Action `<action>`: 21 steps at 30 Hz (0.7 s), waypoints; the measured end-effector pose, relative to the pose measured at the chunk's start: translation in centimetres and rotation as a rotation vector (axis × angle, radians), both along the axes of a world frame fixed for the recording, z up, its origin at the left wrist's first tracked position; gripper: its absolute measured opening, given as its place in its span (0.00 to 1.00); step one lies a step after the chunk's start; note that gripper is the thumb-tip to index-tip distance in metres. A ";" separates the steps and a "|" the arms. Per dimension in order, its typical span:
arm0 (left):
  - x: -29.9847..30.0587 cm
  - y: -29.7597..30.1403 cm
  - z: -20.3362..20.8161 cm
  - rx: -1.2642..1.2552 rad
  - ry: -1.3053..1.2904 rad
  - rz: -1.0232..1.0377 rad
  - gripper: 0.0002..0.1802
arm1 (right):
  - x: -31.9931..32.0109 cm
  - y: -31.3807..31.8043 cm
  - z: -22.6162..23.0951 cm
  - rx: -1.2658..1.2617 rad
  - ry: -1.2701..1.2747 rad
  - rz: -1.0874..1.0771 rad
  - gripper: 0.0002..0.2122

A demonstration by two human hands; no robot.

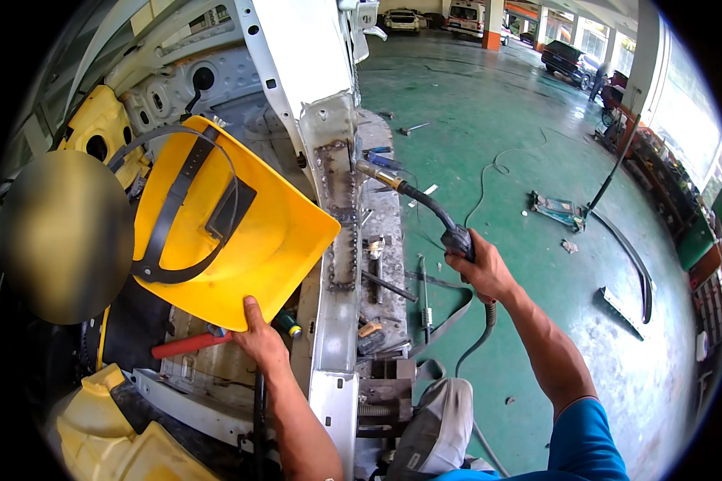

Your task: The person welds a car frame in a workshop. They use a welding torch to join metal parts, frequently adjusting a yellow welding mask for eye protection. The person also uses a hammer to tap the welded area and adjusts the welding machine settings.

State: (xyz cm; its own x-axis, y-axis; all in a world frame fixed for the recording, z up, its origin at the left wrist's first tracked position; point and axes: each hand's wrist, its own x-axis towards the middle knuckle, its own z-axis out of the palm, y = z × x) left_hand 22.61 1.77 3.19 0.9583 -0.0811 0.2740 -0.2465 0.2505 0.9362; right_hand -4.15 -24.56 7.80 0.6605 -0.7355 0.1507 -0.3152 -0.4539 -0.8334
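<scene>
We see a car-repair workshop: a dark car [568,59] at two o'clock, floor jack [564,211] at three, stripped bodywork [293,48] at eleven.

"Here we pinch the lower edge of the yellow mask [285,232] with our left hand [261,341], thumb upright against it!"

"And well right of the mask, our right hand [486,268] sits curled tight, right forearm [549,349] angled behind; our left forearm [301,417] stretches below the mask!"

Yel. mask [269,244], tilted, blk headband [190,167], blk welding torch [457,240], nozzle [371,169] nr welded beam [338,183]
</scene>
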 end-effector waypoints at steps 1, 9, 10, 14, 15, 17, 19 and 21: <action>-0.1 -0.1 0.0 0.008 0.006 -0.002 0.25 | 0.1 0.0 -0.1 0.010 -0.009 -0.004 0.16; 0.5 0.3 -0.9 0.029 -0.027 0.013 0.26 | 0.9 0.3 -0.7 0.014 -0.040 -0.006 0.16; 0.5 0.3 -0.9 0.044 -0.030 0.021 0.26 | 0.9 0.3 -0.7 0.013 -0.032 -0.006 0.16; 0.0 0.2 -0.5 0.042 -0.008 0.015 0.27 | 0.7 0.1 -0.7 0.013 -0.019 -0.008 0.16; 0.0 0.2 -0.5 0.039 -0.011 0.007 0.27 | 0.7 0.1 -0.7 0.015 -0.021 -0.006 0.16; 0.2 0.2 -0.7 0.033 -0.019 -0.009 0.27 | 0.7 0.1 -0.6 0.012 -0.026 -0.006 0.16; 0.4 0.3 -1.0 0.020 -0.021 -0.018 0.27 | 0.7 0.2 -0.5 0.014 -0.029 -0.004 0.16; 0.3 0.1 -1.1 0.007 -0.016 -0.029 0.26 | 0.5 0.1 -0.5 0.020 -0.024 -0.007 0.16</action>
